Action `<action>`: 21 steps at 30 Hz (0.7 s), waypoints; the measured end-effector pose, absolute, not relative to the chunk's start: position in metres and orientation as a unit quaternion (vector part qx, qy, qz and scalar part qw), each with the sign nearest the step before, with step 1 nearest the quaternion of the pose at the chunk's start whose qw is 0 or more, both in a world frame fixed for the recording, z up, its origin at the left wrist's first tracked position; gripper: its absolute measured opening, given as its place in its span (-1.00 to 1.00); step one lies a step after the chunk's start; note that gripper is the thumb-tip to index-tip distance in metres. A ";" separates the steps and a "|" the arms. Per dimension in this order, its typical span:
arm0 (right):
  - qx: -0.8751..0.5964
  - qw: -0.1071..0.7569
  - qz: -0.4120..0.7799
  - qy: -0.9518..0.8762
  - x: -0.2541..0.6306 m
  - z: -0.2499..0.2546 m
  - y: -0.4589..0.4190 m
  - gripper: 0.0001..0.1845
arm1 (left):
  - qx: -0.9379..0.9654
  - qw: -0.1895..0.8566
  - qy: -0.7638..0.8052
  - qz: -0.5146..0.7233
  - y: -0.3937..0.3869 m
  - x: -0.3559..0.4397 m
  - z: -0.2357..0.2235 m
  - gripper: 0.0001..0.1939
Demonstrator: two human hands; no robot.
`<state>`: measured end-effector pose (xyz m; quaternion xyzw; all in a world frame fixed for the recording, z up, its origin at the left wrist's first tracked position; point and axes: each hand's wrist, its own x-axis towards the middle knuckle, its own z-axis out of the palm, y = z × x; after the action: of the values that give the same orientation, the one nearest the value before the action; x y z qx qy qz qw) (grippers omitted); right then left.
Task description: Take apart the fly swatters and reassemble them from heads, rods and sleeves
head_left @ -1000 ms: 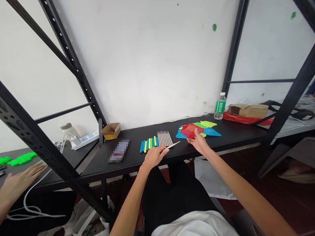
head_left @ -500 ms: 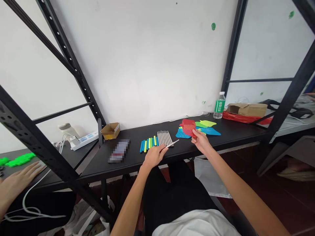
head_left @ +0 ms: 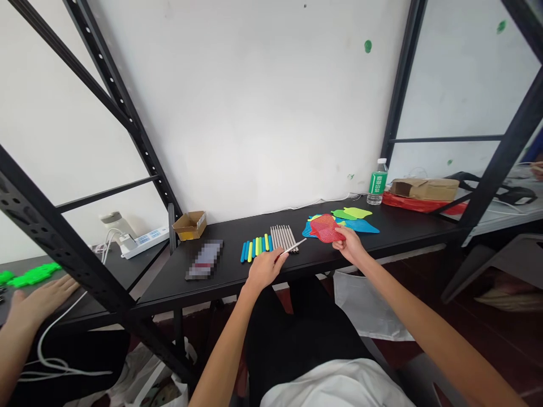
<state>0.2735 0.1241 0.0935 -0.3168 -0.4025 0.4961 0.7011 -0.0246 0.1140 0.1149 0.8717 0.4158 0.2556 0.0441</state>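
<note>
My left hand (head_left: pixel 264 269) is closed round a thin metal rod (head_left: pixel 296 246), whose bare end points to the right. In my right hand (head_left: pixel 351 245) I pinch a red mesh fly swatter head (head_left: pixel 326 228) by its right end, just above the desk. Blue fly swatter heads (head_left: pixel 363 226) lie behind and beside it, partly covered, with a yellow-green head (head_left: pixel 357 212) further back. A row of metal rods (head_left: pixel 283 238) lies beyond my left hand. Left of those rods are several blue and yellow handles (head_left: pixel 251 249).
On the black desk (head_left: pixel 231 232) are a small open cardboard box (head_left: pixel 189 226), a blurred flat object (head_left: pixel 205 260) and a water bottle (head_left: pixel 377 182). Black shelf posts (head_left: pixel 146 152) stand left and right. Another person's hand (head_left: pixel 44 299) rests at the left by green pieces (head_left: pixel 36 275).
My right hand has lifted the red fly swatter head off the pile, turned it and brought it slightly nearer me. My left hand keeps the rod in about the same place.
</note>
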 end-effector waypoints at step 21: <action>-0.321 0.667 0.523 -0.423 0.269 0.096 0.123 -0.66 | 0.872 0.020 0.424 0.242 0.113 -0.024 0.115 -0.54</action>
<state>0.2690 0.1230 0.0964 -0.3214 -0.4226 0.5232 0.6667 -0.0238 0.1132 0.1145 0.8723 0.4244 0.2419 0.0199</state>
